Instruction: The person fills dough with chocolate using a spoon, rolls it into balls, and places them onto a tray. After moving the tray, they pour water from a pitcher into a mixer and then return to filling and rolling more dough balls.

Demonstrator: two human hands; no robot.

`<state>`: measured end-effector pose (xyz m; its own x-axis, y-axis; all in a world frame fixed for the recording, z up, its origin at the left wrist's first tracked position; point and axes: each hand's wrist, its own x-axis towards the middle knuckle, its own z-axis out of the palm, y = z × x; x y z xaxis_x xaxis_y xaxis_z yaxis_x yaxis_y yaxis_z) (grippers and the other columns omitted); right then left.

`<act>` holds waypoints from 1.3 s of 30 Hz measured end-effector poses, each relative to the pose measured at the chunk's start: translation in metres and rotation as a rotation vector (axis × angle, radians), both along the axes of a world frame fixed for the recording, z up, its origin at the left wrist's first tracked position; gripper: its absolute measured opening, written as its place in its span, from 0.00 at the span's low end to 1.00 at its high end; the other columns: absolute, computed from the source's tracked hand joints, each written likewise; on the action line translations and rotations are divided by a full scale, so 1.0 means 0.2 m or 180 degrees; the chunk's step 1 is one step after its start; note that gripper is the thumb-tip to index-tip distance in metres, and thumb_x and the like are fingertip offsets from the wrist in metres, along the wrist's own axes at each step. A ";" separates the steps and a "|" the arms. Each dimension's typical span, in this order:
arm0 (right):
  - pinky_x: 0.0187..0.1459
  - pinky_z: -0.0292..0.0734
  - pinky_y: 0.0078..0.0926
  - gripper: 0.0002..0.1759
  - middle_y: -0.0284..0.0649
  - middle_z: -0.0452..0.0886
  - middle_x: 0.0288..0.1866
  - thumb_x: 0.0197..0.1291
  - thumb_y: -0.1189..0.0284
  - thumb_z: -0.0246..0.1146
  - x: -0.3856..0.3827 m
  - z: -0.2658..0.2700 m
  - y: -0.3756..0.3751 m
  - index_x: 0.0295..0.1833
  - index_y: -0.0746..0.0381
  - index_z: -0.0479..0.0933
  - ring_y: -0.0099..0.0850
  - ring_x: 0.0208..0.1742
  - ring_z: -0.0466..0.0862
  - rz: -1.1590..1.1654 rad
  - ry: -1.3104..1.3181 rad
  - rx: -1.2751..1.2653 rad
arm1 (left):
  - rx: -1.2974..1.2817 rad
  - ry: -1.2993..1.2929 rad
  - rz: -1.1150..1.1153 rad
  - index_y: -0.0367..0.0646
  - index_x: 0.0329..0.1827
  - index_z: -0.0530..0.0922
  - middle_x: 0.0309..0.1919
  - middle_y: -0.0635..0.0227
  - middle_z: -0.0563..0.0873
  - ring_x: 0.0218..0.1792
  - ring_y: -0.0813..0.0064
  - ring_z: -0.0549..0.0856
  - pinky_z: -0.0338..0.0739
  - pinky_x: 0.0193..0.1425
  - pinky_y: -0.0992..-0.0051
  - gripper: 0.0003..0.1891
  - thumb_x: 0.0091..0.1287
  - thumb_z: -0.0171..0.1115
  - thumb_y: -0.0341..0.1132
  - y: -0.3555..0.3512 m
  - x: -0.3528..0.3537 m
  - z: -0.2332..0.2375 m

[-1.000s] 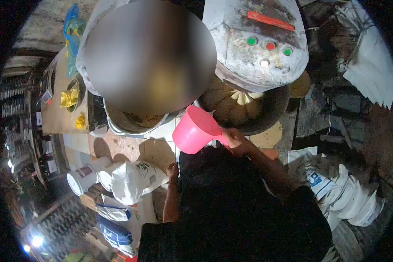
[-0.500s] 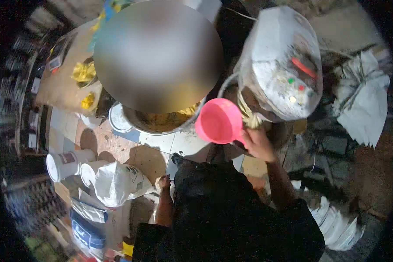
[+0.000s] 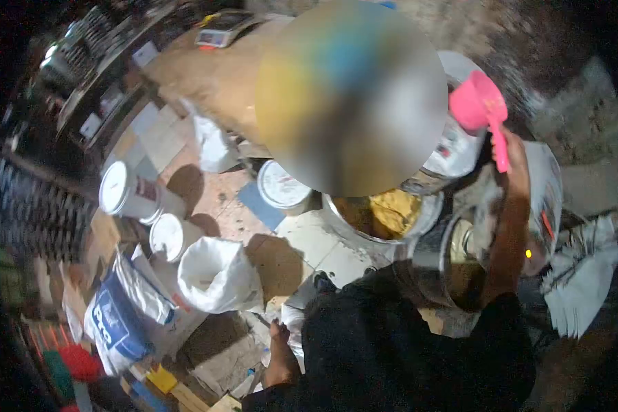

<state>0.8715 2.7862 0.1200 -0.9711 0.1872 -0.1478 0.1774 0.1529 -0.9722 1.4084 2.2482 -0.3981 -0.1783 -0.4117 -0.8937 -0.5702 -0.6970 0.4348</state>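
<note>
Right hand (image 3: 513,156) gripping pink dipper (image 3: 470,104) by handle, cup beyond hand, to its left.

The pink dipper (image 3: 472,103) looks smooth plastic, the bowl (image 3: 429,218) shiny metal, the white sack (image 3: 220,285) creased, matt plastic.

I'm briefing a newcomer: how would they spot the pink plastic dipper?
Find the round silvery bowl holding a yellow mass, right of centre. Up and right of it, the right hand grips the pink plastic dipper by its handle. Bright pink sets it apart from the grimy white machine housing beside it.
</note>
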 end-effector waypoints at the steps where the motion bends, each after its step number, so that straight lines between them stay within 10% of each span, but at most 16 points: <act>1: 0.16 0.66 0.18 0.22 0.29 0.74 0.24 0.68 0.54 0.56 -0.12 -0.01 -0.05 0.50 0.63 0.78 0.20 0.16 0.70 -0.0213 0.0102 0.0126 | 0.0069 -0.0008 0.0351 0.48 0.29 0.74 0.14 0.73 0.71 0.12 0.77 0.68 0.61 0.14 0.78 0.13 0.67 0.58 0.46 -0.06 -0.07 0.02; 12: 0.14 0.65 0.24 0.24 0.32 0.73 0.16 0.69 0.51 0.55 -0.92 -0.30 0.08 0.28 0.58 0.75 0.25 0.12 0.70 -0.0250 -0.0122 0.0282 | -0.0124 0.1427 -0.0072 0.51 0.26 0.71 0.15 0.76 0.72 0.13 0.79 0.69 0.60 0.15 0.76 0.12 0.68 0.54 0.42 -0.69 -1.32 0.19; 14: 0.22 0.74 0.34 0.28 0.39 0.77 0.22 0.69 0.48 0.51 -0.85 -0.19 -0.01 0.31 0.62 0.76 0.33 0.19 0.77 -0.0210 -0.0123 0.1485 | -0.0343 0.1310 -0.0350 0.51 0.28 0.72 0.18 0.75 0.74 0.16 0.79 0.71 0.63 0.18 0.74 0.11 0.69 0.54 0.41 -0.80 -1.39 0.10; 16: 0.49 0.75 0.46 0.35 0.56 0.81 0.43 0.66 0.44 0.50 -0.97 -0.27 0.31 0.47 0.69 0.77 0.50 0.45 0.81 -0.0366 -0.0184 0.4523 | -0.0425 0.1031 -0.0297 0.50 0.30 0.74 0.19 0.73 0.75 0.17 0.76 0.73 0.67 0.20 0.71 0.08 0.68 0.54 0.39 -0.91 -1.40 -0.05; 18: 0.60 0.70 0.46 0.34 0.58 0.79 0.55 0.64 0.47 0.56 -0.89 0.11 -0.23 0.57 0.69 0.75 0.53 0.58 0.78 -0.0910 -0.0513 0.5339 | -0.0816 0.0697 -0.1081 0.50 0.33 0.77 0.19 0.70 0.76 0.18 0.71 0.75 0.69 0.21 0.68 0.05 0.65 0.55 0.37 -1.05 -1.30 -0.20; 21: 0.58 0.72 0.43 0.25 0.54 0.79 0.56 0.66 0.57 0.58 -1.18 0.17 -0.54 0.57 0.67 0.76 0.52 0.57 0.78 -0.1348 0.1391 0.4573 | -0.3072 0.0655 -0.3059 0.49 0.37 0.80 0.19 0.66 0.76 0.18 0.64 0.77 0.73 0.23 0.63 0.06 0.59 0.57 0.34 -1.19 -1.20 -0.17; 23: 0.56 0.73 0.40 0.22 0.52 0.79 0.56 0.67 0.62 0.58 -1.38 0.14 -0.94 0.59 0.67 0.75 0.50 0.56 0.79 -0.0985 0.2521 0.4040 | -0.0510 -0.0333 -0.1696 0.50 0.43 0.80 0.29 0.64 0.80 0.29 0.68 0.82 0.77 0.33 0.65 0.08 0.63 0.58 0.38 -1.39 -1.31 -0.08; 25: 0.53 0.75 0.34 0.16 0.43 0.80 0.56 0.68 0.76 0.54 -1.60 -0.03 -1.52 0.59 0.62 0.75 0.38 0.55 0.81 -0.0242 0.2594 0.2447 | 0.0146 -0.0730 -0.1331 0.50 0.48 0.80 0.39 0.61 0.85 0.39 0.72 0.86 0.82 0.43 0.66 0.11 0.66 0.59 0.42 -1.53 -1.48 0.10; 28: 0.50 0.75 0.33 0.12 0.49 0.83 0.38 0.60 0.78 0.56 -1.76 -0.16 -2.64 0.47 0.67 0.79 0.42 0.45 0.82 0.0206 0.1928 0.2381 | -0.1307 0.0833 -0.2485 0.48 0.55 0.79 0.43 0.63 0.86 0.38 0.70 0.85 0.82 0.41 0.71 0.18 0.65 0.59 0.44 -1.89 -1.50 -0.08; 31: 0.43 0.74 0.30 0.12 0.42 0.81 0.34 0.53 0.78 0.63 -1.82 -0.36 -3.56 0.45 0.67 0.80 0.38 0.37 0.80 0.1777 0.2996 0.1815 | -0.1618 0.1165 -0.1965 0.45 0.56 0.81 0.41 0.63 0.87 0.35 0.73 0.84 0.79 0.36 0.73 0.20 0.65 0.61 0.44 -2.27 -1.71 0.01; 33: 0.37 0.73 0.28 0.10 0.42 0.79 0.30 0.53 0.78 0.63 -1.73 -0.33 -4.13 0.42 0.67 0.81 0.34 0.32 0.77 0.2107 0.2711 0.1779 | -0.0205 0.1038 -0.0223 0.42 0.43 0.85 0.31 0.67 0.84 0.29 0.77 0.79 0.70 0.28 0.73 0.16 0.63 0.66 0.45 -2.56 -1.92 0.02; 35: 0.36 0.74 0.31 0.09 0.44 0.79 0.32 0.52 0.76 0.64 -1.74 -0.35 -4.59 0.40 0.66 0.81 0.36 0.31 0.78 0.2517 0.2774 0.1587 | -0.0818 0.0370 -0.0250 0.44 0.37 0.84 0.29 0.70 0.81 0.28 0.80 0.76 0.70 0.28 0.74 0.13 0.63 0.66 0.46 -2.78 -2.16 0.50; 39: 0.32 0.74 0.28 0.09 0.45 0.79 0.29 0.50 0.76 0.65 -1.85 -0.52 -5.24 0.39 0.66 0.82 0.33 0.27 0.78 0.3016 0.2313 0.1745 | -0.0304 0.2051 -0.0258 0.40 0.41 0.82 0.31 0.72 0.82 0.31 0.80 0.79 0.74 0.32 0.75 0.14 0.66 0.64 0.43 -3.41 -2.34 0.25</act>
<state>0.5024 1.7373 0.0163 -0.5834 -0.7386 0.3378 -0.7504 0.3311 -0.5720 0.9395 1.5656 -0.3484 -0.6995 -0.4468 -0.5578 -0.2240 -0.6041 0.7648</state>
